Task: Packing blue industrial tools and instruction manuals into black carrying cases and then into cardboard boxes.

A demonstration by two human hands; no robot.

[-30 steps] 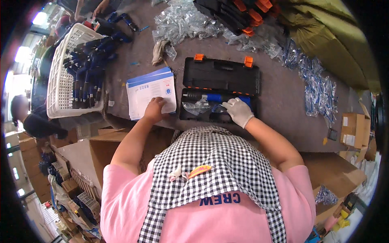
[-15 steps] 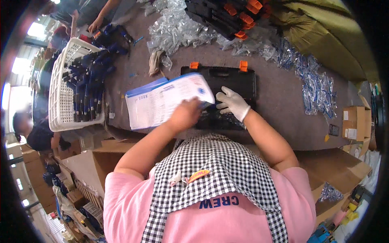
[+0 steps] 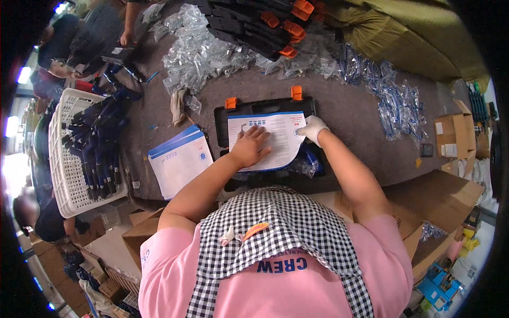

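your bare left hand [image 3: 250, 147] lies flat, fingers spread, on the leaflet [image 3: 268, 139], which sits inside the open black case [image 3: 265, 140] on the worktop [image 3: 350, 106]. your gloved right hand [image 3: 313, 129] pinches the leaflet's right edge. a stack of leaflets [image 3: 180, 160] lies just left of the case, with a white basket [image 3: 71, 153] further left.

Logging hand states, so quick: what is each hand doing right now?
Left hand: open, flat on the leaflet lying in the case.
Right hand: gloved, at the leaflet's right edge; grip cannot be told.
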